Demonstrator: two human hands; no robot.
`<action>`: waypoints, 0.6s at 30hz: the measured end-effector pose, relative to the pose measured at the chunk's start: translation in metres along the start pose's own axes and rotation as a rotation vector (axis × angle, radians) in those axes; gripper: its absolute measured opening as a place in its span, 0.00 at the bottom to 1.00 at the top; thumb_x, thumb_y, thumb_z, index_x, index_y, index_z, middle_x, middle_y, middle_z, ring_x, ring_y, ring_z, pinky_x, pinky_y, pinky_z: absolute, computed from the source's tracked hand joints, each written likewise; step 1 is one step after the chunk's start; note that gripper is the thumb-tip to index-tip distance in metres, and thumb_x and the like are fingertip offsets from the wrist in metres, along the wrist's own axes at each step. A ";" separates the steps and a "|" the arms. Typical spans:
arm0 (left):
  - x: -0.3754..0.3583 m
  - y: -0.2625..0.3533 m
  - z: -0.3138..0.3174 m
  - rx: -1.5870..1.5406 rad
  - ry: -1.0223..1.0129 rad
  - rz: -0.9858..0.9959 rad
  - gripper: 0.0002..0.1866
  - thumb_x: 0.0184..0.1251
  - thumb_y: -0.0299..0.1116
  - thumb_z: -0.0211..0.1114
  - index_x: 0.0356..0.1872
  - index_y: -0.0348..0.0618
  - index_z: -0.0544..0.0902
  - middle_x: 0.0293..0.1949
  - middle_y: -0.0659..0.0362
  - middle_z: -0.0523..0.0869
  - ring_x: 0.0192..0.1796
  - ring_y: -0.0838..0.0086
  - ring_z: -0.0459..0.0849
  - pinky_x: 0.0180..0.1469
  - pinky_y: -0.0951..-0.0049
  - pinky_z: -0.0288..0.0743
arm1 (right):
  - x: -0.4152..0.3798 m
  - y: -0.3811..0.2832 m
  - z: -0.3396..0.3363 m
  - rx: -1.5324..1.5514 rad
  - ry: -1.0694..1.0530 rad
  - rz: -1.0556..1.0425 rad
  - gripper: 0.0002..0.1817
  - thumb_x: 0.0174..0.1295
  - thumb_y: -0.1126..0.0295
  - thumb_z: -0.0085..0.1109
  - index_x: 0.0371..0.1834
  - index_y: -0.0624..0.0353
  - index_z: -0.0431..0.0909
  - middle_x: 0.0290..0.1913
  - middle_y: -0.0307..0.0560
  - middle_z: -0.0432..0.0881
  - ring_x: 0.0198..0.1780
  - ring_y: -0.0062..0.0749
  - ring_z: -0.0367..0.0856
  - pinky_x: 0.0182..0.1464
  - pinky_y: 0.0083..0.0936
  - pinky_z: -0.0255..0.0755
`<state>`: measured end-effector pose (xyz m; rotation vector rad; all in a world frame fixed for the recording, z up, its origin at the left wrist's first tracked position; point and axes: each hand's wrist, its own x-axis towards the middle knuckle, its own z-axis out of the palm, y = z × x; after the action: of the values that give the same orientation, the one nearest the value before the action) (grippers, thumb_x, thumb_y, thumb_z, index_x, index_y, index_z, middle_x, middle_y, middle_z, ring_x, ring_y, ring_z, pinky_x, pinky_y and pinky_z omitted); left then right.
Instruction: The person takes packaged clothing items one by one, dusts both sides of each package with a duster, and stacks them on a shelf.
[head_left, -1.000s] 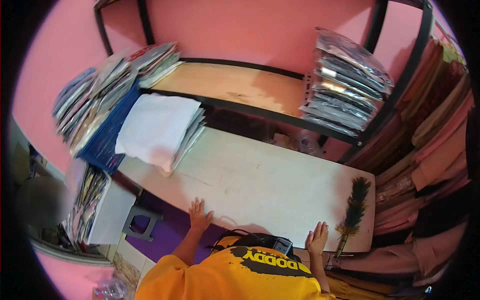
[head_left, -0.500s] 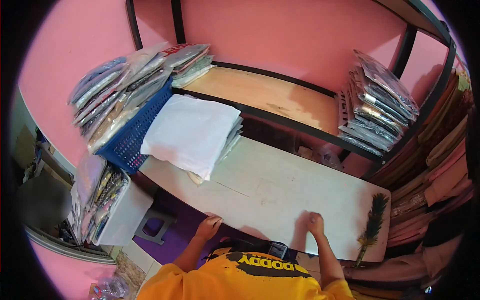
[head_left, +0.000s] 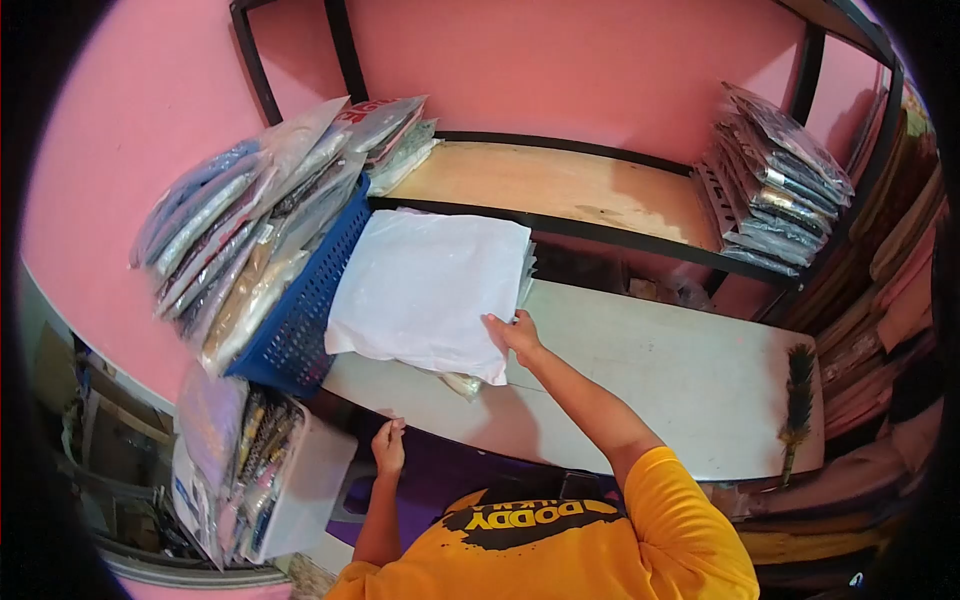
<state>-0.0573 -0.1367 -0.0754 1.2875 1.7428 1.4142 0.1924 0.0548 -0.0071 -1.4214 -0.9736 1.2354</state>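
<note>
A white, flat, folded cloth bundle (head_left: pixel 430 280) lies on top of a stack of packets in clear plastic at the left part of the table (head_left: pixel 640 390). My right hand (head_left: pixel 515 336) reaches across the table and pinches the bundle's near right edge, the thumb on top; the fingers beneath are partly hidden. Below the table's front edge, my left hand (head_left: pixel 388 447) hangs loosely curled, apart from the stack and with nothing visible in it.
Left of the stack stands a blue perforated basket (head_left: pixel 310 310) heaped with plastic-wrapped garments. A white bin (head_left: pixel 315 480) of packets sits below it. More packets (head_left: pixel 780 200) are piled on the shelf at right. A dark green bristly brush (head_left: pixel 797 405) lies at the table's right end.
My right hand has moved from the table's front edge, forward and left, onto the white bundle. My left hand has shifted slightly left in view. The camera view has turned left.
</note>
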 end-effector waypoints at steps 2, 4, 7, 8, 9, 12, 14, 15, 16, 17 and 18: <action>0.020 0.009 -0.003 -0.091 -0.098 -0.166 0.19 0.64 0.44 0.48 0.44 0.39 0.74 0.38 0.55 0.79 0.39 0.73 0.77 0.44 0.75 0.68 | 0.006 0.003 0.003 0.110 -0.071 0.064 0.27 0.44 0.69 0.64 0.46 0.74 0.66 0.41 0.54 0.75 0.38 0.32 0.76 0.39 0.24 0.71; 0.039 0.026 0.006 -0.206 -0.123 -0.241 0.21 0.62 0.46 0.50 0.47 0.39 0.72 0.41 0.54 0.77 0.42 0.71 0.75 0.46 0.72 0.67 | 0.004 0.001 -0.001 0.257 -0.144 0.130 0.17 0.42 0.76 0.62 0.36 0.71 0.72 0.36 0.52 0.78 0.33 0.33 0.77 0.39 0.25 0.72; 0.066 0.034 0.022 -0.427 -0.163 -0.396 0.30 0.57 0.52 0.54 0.54 0.42 0.64 0.49 0.52 0.71 0.50 0.64 0.70 0.53 0.62 0.61 | -0.022 -0.011 -0.019 0.375 -0.219 0.175 0.17 0.42 0.77 0.61 0.38 0.70 0.72 0.38 0.52 0.77 0.36 0.33 0.77 0.39 0.26 0.72; 0.073 0.040 0.032 -0.555 -0.077 -0.477 0.30 0.56 0.52 0.56 0.54 0.43 0.64 0.49 0.52 0.71 0.52 0.62 0.68 0.54 0.61 0.60 | -0.033 -0.017 -0.029 0.369 -0.209 0.174 0.17 0.42 0.77 0.61 0.38 0.70 0.72 0.38 0.52 0.77 0.36 0.33 0.77 0.39 0.26 0.72; 0.076 0.042 0.038 -0.679 0.010 -0.558 0.30 0.55 0.51 0.57 0.54 0.44 0.64 0.50 0.53 0.71 0.54 0.59 0.66 0.55 0.59 0.59 | -0.044 -0.021 -0.040 0.414 -0.239 0.250 0.18 0.43 0.77 0.60 0.39 0.69 0.71 0.39 0.52 0.76 0.38 0.34 0.77 0.41 0.27 0.72; 0.080 0.029 0.054 -0.763 0.046 -0.526 0.30 0.53 0.44 0.61 0.54 0.38 0.65 0.51 0.54 0.71 0.55 0.64 0.65 0.55 0.63 0.59 | -0.063 -0.015 -0.073 0.534 -0.331 0.418 0.19 0.44 0.77 0.58 0.42 0.69 0.68 0.41 0.52 0.75 0.42 0.37 0.75 0.45 0.31 0.71; 0.071 0.041 0.067 -0.796 0.190 -0.604 0.23 0.52 0.31 0.61 0.49 0.32 0.69 0.49 0.55 0.72 0.53 0.70 0.67 0.54 0.69 0.61 | -0.073 -0.011 -0.087 0.612 -0.386 0.501 0.21 0.45 0.76 0.56 0.45 0.70 0.66 0.41 0.51 0.74 0.44 0.38 0.74 0.47 0.33 0.70; 0.065 0.045 0.073 -0.797 0.163 -0.606 0.23 0.52 0.31 0.61 0.49 0.32 0.69 0.49 0.55 0.72 0.53 0.70 0.67 0.54 0.69 0.61 | -0.078 -0.012 -0.091 0.628 -0.362 0.522 0.23 0.46 0.76 0.56 0.48 0.68 0.65 0.42 0.51 0.74 0.45 0.38 0.74 0.49 0.33 0.69; 0.058 0.043 0.077 -0.841 0.220 -0.496 0.21 0.52 0.28 0.60 0.47 0.33 0.69 0.47 0.55 0.73 0.52 0.70 0.68 0.54 0.69 0.61 | -0.080 -0.012 -0.096 0.648 -0.336 0.539 0.24 0.47 0.76 0.55 0.50 0.67 0.64 0.42 0.50 0.74 0.46 0.37 0.73 0.50 0.34 0.68; 0.054 0.042 0.081 -0.884 0.275 -0.386 0.19 0.52 0.26 0.59 0.46 0.34 0.70 0.45 0.55 0.74 0.50 0.70 0.69 0.53 0.69 0.62 | -0.081 -0.010 -0.100 0.661 -0.311 0.525 0.24 0.47 0.76 0.55 0.50 0.67 0.64 0.42 0.50 0.74 0.46 0.37 0.73 0.50 0.34 0.68; 0.050 0.049 0.083 -0.884 0.243 -0.390 0.19 0.52 0.26 0.59 0.46 0.34 0.70 0.45 0.55 0.74 0.50 0.70 0.69 0.53 0.69 0.62 | -0.082 -0.007 -0.104 0.617 -0.254 0.402 0.25 0.46 0.78 0.55 0.52 0.64 0.63 0.44 0.49 0.74 0.46 0.35 0.73 0.50 0.33 0.68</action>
<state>0.0103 -0.0575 -0.0467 0.2996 1.1486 1.8194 0.2818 -0.0398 0.0168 -0.9995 -0.3994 1.8528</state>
